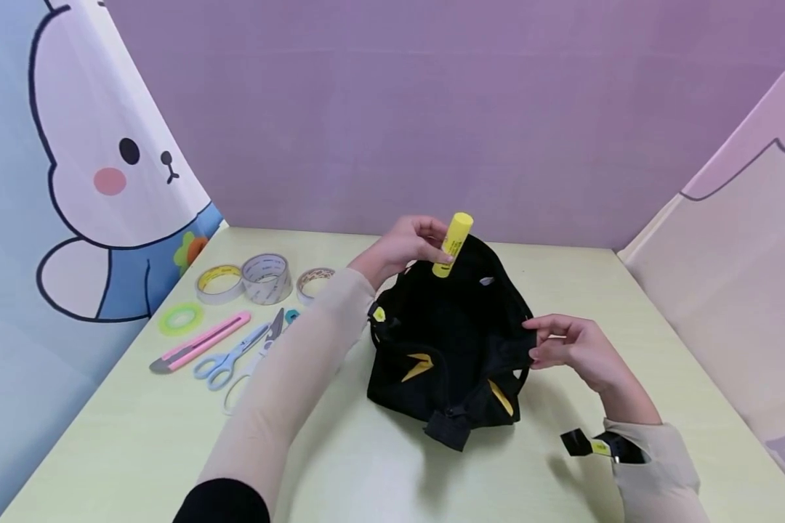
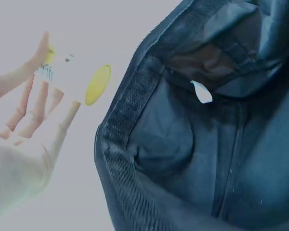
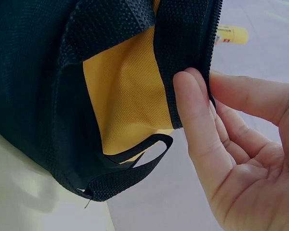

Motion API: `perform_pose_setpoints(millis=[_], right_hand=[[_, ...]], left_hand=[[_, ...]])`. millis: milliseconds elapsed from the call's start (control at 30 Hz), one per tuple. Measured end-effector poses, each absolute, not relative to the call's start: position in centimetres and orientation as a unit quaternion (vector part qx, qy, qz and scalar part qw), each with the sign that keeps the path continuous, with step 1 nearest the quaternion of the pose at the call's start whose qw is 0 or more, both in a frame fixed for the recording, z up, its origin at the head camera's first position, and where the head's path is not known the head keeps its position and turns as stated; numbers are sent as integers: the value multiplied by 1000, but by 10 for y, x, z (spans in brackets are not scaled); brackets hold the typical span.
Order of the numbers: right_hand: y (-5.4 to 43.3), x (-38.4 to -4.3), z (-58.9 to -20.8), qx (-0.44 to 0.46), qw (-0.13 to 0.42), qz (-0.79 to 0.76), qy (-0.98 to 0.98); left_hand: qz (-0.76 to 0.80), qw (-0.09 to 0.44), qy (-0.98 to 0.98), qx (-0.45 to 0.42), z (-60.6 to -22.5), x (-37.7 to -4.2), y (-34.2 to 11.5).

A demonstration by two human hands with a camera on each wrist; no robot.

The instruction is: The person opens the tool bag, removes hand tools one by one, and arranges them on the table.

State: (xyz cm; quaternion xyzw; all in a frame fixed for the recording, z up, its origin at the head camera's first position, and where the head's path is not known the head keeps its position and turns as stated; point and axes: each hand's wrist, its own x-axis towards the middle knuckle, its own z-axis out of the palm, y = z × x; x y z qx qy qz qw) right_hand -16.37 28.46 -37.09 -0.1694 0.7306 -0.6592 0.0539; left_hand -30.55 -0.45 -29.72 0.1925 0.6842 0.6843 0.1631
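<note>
My left hand [image 1: 411, 245] pinches a yellow glue stick [image 1: 454, 243] between thumb and fingers, above the far rim of a black bag [image 1: 405, 378]. In the left wrist view the glue stick's round yellow end [image 2: 98, 85] shows beside the bag's zippered edge. The bag stands with its mouth wide open, its dark inside facing up, and a small white tag [image 2: 202, 92] on the lining. On the right side, my right hand [image 1: 572, 347] pinches the bag's zippered rim between thumb and fingers. Yellow fabric [image 3: 127, 91] shows on the bag's outside in the right wrist view.
Left of the bag lie several tape rolls [image 1: 266, 279], a green ring-shaped roll [image 1: 180, 318], a pink box cutter [image 1: 203, 341] and blue scissors [image 1: 225, 365]. A second pair of scissors [image 1: 235, 391] is partly behind the left sleeve. A black strap end [image 1: 576, 442] shows near the right wrist.
</note>
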Motion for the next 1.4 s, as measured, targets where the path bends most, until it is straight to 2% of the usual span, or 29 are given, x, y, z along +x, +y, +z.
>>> perform_pose_setpoints(millis=[467, 733, 1033, 1200, 1400], right_hand=[[284, -163, -371, -170, 56, -664, 726], [284, -165, -371, -174, 55, -662, 727], [284, -165, -372, -178, 56, -668, 721], [284, -165, -372, -176, 55, -662, 726], [284, -165, -372, -175, 54, -662, 727]], left_hand=[[720, 110, 664, 168, -311, -298, -62], [725, 53, 674, 132, -332, -298, -103], [691, 81, 713, 86, -373, -296, -133], [654, 83, 749, 71, -395, -292, -139], [605, 112, 787, 45, -418, -285, -143]])
